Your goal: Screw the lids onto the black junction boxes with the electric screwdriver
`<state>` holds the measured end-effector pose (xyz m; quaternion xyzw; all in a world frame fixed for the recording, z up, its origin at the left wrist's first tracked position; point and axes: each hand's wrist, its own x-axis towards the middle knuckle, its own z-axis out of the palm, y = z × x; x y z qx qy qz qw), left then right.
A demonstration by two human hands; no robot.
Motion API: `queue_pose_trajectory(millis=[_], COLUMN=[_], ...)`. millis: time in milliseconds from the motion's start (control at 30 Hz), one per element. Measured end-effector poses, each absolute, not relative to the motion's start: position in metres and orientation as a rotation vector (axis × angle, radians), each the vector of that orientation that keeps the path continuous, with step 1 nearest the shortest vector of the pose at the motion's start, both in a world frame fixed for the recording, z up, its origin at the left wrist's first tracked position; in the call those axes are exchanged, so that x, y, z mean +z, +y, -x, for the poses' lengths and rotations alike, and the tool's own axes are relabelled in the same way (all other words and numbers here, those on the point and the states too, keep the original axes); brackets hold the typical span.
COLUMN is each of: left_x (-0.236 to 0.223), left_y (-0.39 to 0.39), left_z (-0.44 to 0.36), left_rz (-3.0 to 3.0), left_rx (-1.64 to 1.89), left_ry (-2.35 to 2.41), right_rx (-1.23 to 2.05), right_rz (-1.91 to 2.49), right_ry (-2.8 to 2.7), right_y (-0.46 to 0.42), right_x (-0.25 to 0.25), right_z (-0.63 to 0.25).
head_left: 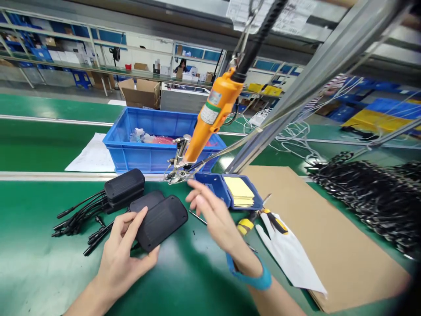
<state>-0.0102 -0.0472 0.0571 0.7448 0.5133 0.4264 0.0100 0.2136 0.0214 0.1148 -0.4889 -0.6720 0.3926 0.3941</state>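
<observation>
Gripping a black case [162, 223] at the tabletop [177, 281], with the left hand's [120, 254] grip closed on its edges, likely leaving the flat face exposed; overlapping a second case [148, 200]. Extending the right hand [219, 219] with a loosely open grip, holding nothing visible. Including a white glove [292, 254] partly on cardboard [329, 245]. Showing stacked cases [125, 186] with cables [79, 219] bunched leftward, perhaps limiting tangles. Suspending an orange electric screwdriver [215, 103], presumably within reach. Ending with a blue bin [141, 158], containing plastic-looking items.
</observation>
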Motion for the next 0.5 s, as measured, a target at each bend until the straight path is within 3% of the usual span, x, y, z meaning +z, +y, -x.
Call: queue_pose_trajectory(millis=[100, 500], left_x=[0.061, 0.061], left_y=[-0.051, -0.056], left_z=[0.007, 0.007], left_rz=[-2.326, -2.298], left_rx=[1.359, 1.339], left_ry=[1.551, 1.414], right_rx=[1.322, 1.466], right_rz=[1.251, 1.009], right_ry=[-1.778, -1.704], right_y=[0.000, -0.019], right_x=[0.102, 0.091], right_z=[-0.206, -0.219])
